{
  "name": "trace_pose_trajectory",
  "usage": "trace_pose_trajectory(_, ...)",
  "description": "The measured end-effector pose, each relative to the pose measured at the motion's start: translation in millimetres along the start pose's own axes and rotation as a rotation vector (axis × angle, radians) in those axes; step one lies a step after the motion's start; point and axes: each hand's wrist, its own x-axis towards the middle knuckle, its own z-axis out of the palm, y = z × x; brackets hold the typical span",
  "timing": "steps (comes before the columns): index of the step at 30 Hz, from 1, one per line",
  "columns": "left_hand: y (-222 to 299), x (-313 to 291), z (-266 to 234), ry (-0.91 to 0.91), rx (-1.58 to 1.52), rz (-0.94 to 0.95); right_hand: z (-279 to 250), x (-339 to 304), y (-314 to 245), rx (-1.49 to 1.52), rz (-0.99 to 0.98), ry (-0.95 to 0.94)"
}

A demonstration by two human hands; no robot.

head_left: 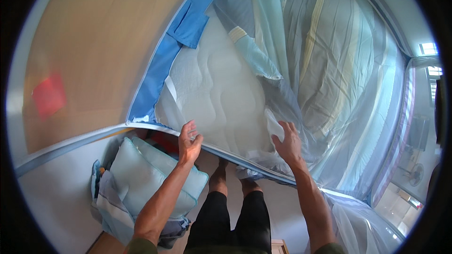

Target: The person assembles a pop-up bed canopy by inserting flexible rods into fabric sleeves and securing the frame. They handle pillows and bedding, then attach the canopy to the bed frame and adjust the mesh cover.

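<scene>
A white quilted mattress lies bare in front of me, with a striped sheet in grey, pale blue and cream bunched over its right side. My left hand hovers over the near edge of the mattress, its fingers raised and nothing in it. My right hand is open, thumb and fingers apart, close to a fold of thin see-through netting; whether it touches the netting I cannot tell. Blue fabric edges the left side of the bed, with a flap folded over at the top.
Pale blue pillows are piled at the lower left beside grey and blue cloth. A frame bar runs along the bed's near edge. More sheer netting hangs at the lower right. A red square marks the tan panel at left.
</scene>
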Motion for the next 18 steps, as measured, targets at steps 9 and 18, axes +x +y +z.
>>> trace_pose_trajectory(9, -3, 92, 36, -0.071, 0.251, 0.09, 59, 214, -50, -0.253, -0.027, 0.159)
trace_pose_trajectory(18, 46, 52, 6, -0.163, -0.065, -0.264, -72, 244, -13, -0.181, 0.054, 0.023)
